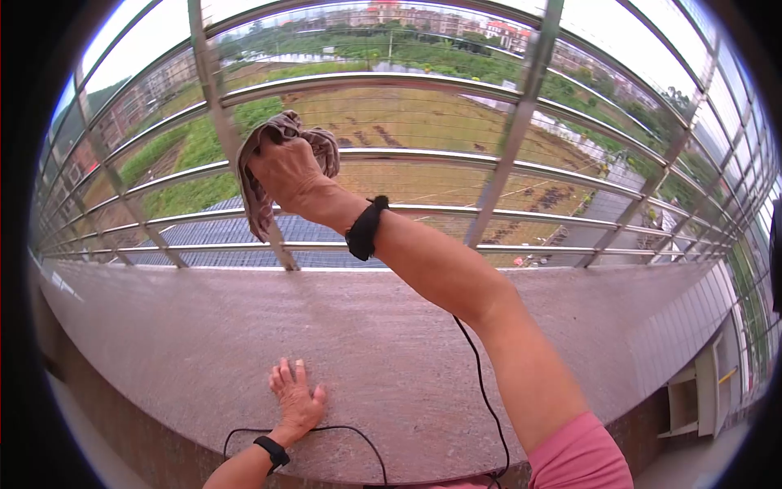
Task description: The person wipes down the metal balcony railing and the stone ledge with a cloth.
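Right hand (287, 173) bunches a cloth (283, 126) at the railing post (213, 85); left hand (297, 399) rests flat on the stone ledge (204, 326).
The cloth lies in and around the right hand's curled fingers, its loose end hanging roughly along the post; whether it touches the metal is hidden; the left hand, fingers somewhat spread and holding nothing, sits well apart, below and nearer the body.

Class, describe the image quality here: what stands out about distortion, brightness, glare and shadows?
Head view: fisheye distortion, the railing bars bowing and the corners black; head view: sky washed out nearly white, bright glints along those bars; head view: soft light, no hard-edged shadow around the left hand on the ledge.
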`<state>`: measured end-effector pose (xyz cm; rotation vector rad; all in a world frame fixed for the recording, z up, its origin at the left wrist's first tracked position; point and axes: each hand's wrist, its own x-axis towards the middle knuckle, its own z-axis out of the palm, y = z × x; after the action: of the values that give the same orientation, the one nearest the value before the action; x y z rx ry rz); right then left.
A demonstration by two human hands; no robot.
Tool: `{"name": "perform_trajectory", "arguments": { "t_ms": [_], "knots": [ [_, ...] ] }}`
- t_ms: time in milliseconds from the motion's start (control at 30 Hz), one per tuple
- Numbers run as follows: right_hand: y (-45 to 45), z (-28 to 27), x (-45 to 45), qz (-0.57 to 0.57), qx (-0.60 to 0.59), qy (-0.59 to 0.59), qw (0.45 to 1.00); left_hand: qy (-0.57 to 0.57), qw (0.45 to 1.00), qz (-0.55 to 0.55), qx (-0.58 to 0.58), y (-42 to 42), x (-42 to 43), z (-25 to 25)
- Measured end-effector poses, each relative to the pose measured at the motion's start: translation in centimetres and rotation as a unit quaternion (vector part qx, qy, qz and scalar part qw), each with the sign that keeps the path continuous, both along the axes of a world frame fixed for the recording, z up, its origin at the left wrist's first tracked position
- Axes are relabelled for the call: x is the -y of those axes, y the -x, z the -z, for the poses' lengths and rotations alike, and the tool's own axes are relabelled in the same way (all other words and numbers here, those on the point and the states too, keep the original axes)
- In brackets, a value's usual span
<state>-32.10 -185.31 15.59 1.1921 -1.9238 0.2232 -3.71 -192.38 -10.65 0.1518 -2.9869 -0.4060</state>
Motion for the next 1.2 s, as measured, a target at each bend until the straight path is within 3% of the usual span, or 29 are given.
{"name": "perform_trajectory", "arguments": {
  "t_ms": [67,200,267,400,600,733,833,933,1067,1167,1200],
  "knots": [
    [-0.2,0.3,-1.9,0.004,-0.078,0.021,0.997,0.010,1.000,-0.013,-0.004,-0.1,0.0,0.2],
    [-0.3,0.5,-8.5,0.078,-0.061,-0.016,0.995,0.025,1.000,-0.018,-0.005,-0.1,0.0,0.4],
    [0.9,1.3,-11.9,0.023,-0.145,0.034,0.989,0.035,0.999,-0.018,-0.017,-0.2,0.0,0.5],
    [1.1,2.5,-19.5,0.078,-0.102,0.056,0.990,0.052,0.998,-0.025,0.002,-0.2,-0.1,0.3],
    [-0.5,6.0,-25.6,0.036,-0.140,0.046,0.988,0.049,0.998,-0.035,0.026,-0.3,-0.3,-0.4],
    [-0.7,11.3,-25.5,0.082,-0.011,0.028,0.996,0.042,0.998,-0.028,0.023,-0.2,-0.5,-0.7],
    [-0.5,12.1,-22.9,0.052,0.064,0.149,0.985,0.032,0.999,-0.025,0.015,-0.1,-0.6,-1.1],
    [-0.8,11.2,-18.3,0.039,0.138,0.156,0.977,0.027,0.999,-0.023,0.012,-0.1,-0.6,-1.3],
    [-0.2,10.1,-11.2,0.082,0.148,0.160,0.973,0.031,0.999,-0.015,-0.001,-0.1,-0.4,-0.8],
    [-0.9,10.6,-6.7,0.021,0.196,0.080,0.977,0.039,0.999,-0.012,-0.002,-0.1,-0.3,-0.7],
    [-1.0,11.0,-4.8,-0.030,0.162,0.097,0.982,0.039,0.999,-0.013,-0.004,-0.1,-0.2,-0.7]
  ]
}}
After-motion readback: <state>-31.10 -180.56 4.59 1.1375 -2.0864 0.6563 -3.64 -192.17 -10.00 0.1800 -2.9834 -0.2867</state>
